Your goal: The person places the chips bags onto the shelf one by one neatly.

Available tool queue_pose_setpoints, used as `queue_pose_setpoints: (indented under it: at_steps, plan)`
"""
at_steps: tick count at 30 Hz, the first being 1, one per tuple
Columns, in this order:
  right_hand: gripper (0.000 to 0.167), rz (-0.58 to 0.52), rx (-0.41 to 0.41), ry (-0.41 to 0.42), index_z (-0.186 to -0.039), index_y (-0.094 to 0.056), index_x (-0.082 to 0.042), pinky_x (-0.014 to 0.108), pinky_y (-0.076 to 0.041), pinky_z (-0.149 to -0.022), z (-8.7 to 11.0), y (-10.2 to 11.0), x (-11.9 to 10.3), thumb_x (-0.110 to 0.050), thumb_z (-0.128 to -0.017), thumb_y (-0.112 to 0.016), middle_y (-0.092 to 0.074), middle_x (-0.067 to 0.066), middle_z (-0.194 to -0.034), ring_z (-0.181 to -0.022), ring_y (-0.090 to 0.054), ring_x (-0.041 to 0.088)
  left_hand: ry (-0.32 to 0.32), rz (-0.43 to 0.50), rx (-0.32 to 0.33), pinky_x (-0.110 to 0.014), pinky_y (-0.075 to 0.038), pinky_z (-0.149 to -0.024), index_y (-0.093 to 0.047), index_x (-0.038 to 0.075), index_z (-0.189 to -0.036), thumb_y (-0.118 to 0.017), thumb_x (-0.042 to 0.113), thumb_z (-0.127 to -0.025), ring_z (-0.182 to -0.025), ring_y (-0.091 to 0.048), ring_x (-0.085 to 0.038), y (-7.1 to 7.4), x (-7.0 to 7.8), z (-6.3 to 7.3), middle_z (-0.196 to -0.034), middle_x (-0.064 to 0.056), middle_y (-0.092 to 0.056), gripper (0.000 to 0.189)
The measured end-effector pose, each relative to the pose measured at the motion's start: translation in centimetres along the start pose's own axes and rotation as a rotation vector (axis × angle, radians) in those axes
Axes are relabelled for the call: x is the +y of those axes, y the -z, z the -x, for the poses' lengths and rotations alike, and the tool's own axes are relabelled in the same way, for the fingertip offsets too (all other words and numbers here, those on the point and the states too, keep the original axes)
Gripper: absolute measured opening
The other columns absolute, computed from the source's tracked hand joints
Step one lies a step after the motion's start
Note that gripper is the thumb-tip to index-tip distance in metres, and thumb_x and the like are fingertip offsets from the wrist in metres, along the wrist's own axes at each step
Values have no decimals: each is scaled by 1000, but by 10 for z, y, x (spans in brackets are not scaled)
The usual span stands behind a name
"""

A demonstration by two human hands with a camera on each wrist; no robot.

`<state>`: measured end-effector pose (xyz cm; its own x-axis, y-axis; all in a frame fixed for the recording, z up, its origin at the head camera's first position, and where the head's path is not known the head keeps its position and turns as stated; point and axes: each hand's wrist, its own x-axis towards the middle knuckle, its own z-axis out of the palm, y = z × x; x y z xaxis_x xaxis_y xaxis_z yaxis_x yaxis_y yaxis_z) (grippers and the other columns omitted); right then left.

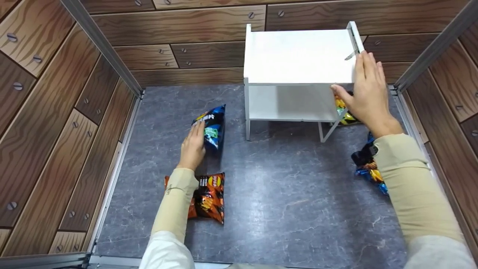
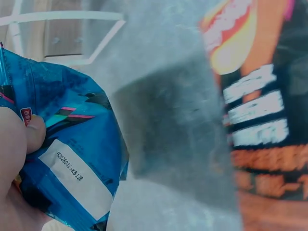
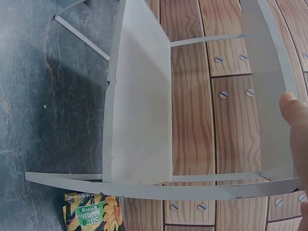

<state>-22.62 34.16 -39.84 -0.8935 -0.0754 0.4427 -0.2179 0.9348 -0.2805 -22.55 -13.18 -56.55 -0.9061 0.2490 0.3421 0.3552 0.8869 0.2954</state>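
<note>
My left hand grips a blue chip bag by its side, and the bag stands upright. In the left wrist view the thumb presses on the blue foil, beside a white date label; the other fingers are mostly hidden behind the bag. With its fingers straight, my right hand rests at the front right corner of a white two-tier shelf. The right wrist view has the thumb against the upper board's front edge.
An orange chip bag lies on the grey floor, partly under my left forearm. A yellow chip bag lies by the shelf's right legs. Another blue bag is half hidden by my right sleeve. Wood-patterned walls enclose the floor.
</note>
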Motion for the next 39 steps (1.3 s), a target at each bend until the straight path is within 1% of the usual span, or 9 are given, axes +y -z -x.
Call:
queue_pose_setpoints:
  at_steps: [4,9,16,24,26,30,33,37,39]
  plan:
    - [89,-15,14,10,-155,-17,7,50,-5,-127,0,0,0,-41,-96,-63,-17,25,-163,-154,-11,36,-11,42,110,-54,-47,-104,-43,-4,-146,-55,-13,-86,-135,-49,-41,16,0,-9,-146,-24,-50,61]
    - [90,-14,2,-3,-156,-16,6,49,-5,-127,0,1,1,-41,-96,-63,-16,25,-163,-154,-10,36,-34,59,186,-51,-43,-110,-42,-3,-147,-51,-13,-90,-139,-46,-38,42,9,-25,-149,-23,-48,59]
    - [90,-3,-15,-21,-156,-14,6,48,-4,-127,2,4,4,-41,-96,-63,-15,25,-163,-154,-10,37,-80,16,209,-48,-38,-116,-38,-1,-150,-48,-13,-91,-142,-42,-37,75,31,-47,-152,-21,-44,61]
    - [91,2,-40,-32,-156,-12,6,47,-3,-127,1,2,3,-44,-97,-60,-13,24,-164,-154,-8,36,-111,-28,233,-47,-38,-116,-36,1,-152,-48,-16,-90,-144,-40,-34,104,51,-65,-155,-19,-42,65]
    - [91,0,-46,-37,-156,-12,6,47,-2,-127,1,2,2,-44,-97,-60,-12,23,-165,-155,-7,36,-116,-25,247,-47,-37,-117,-36,1,-152,-49,-16,-89,-144,-39,-34,111,56,-70,-155,-18,-42,67]
    - [91,-3,-43,-35,-156,-12,6,47,-2,-127,1,2,0,-44,-97,-60,-12,23,-165,-155,-8,36,-135,-18,309,-43,-35,-119,-37,0,-151,-53,-15,-88,-143,-41,-34,126,63,-79,-153,-19,-43,66]
    - [91,-6,-31,-26,-156,-13,6,47,-3,-127,1,1,0,-43,-96,-62,-13,24,-164,-154,-8,36,-157,-29,349,-43,-35,-119,-39,0,-150,-52,-14,-89,-142,-43,-34,138,69,-87,-152,-19,-45,64]
    - [91,-11,-25,-20,-156,-13,6,46,-3,-127,1,1,-1,-42,-96,-62,-13,23,-164,-155,-8,35,-191,-46,360,-43,-35,-118,-39,1,-150,-47,-19,-88,-144,-41,-33,153,81,-96,-153,-18,-44,66]
    - [91,-12,-27,-20,-156,-13,5,46,-2,-127,0,1,-1,-42,-96,-62,-13,23,-165,-155,-8,35,-209,-61,352,-44,-35,-118,-38,2,-151,-49,-18,-88,-144,-40,-33,159,88,-101,-154,-17,-43,67]
